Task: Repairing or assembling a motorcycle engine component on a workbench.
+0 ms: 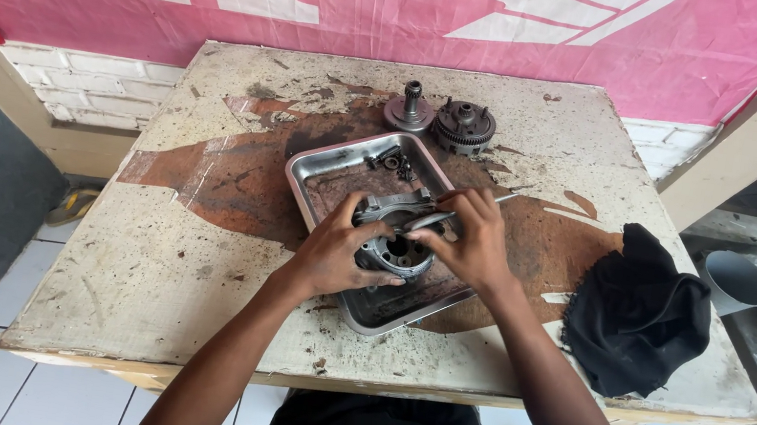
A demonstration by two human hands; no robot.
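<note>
Over the shallow rectangular steel tray [326, 168], which sits skewed near the middle of the stained, paint-worn worktop [145, 259], both bare hands work on a round grey metal clutch-like part [397, 245] lying inside the tray. Left hand [333, 254] rests on the part's left edge, its fingers [361, 212] curled over the rim and gripping it. Right hand [474, 246] comes in from the other side, its fingers [453, 208] pinched narrowly on a thin silvery metal tool [473, 205] whose shaft runs up and to the right past the tray's edge; the working tip is hidden between the hands. Small dark bolts and washers [393, 161] lie loose in the tray's far corner. Beyond the tray, near the worktop's far edge, stand a grey hub with an upright threaded shaft [409, 108] and, just beside it on the right, a round toothed metal gear assembly [465, 126]. Well apart on the right side lies a crumpled black cloth [638, 313]. Behind the worktop hangs a pink and white banner [378, 5] above white brick.
</note>
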